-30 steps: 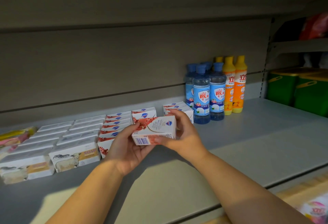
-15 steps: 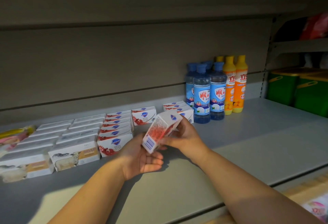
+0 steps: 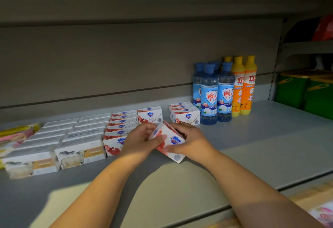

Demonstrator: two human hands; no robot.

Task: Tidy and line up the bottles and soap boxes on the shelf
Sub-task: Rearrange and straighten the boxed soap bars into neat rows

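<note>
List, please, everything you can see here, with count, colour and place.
held box: one, white-red, tilted, front centre
red boxes: three groups, white-red, behind and left of held box
sheep boxes: about ten, white, two columns, left
blue bottles: at least four, right of the boxes
orange bottles: three visible, right of blue bottles
green bins: two, far right
packs: count unclear, yellow-pink, far left
shelf: one, grey
left grip: holds held box
right grip: holds held box
</note>
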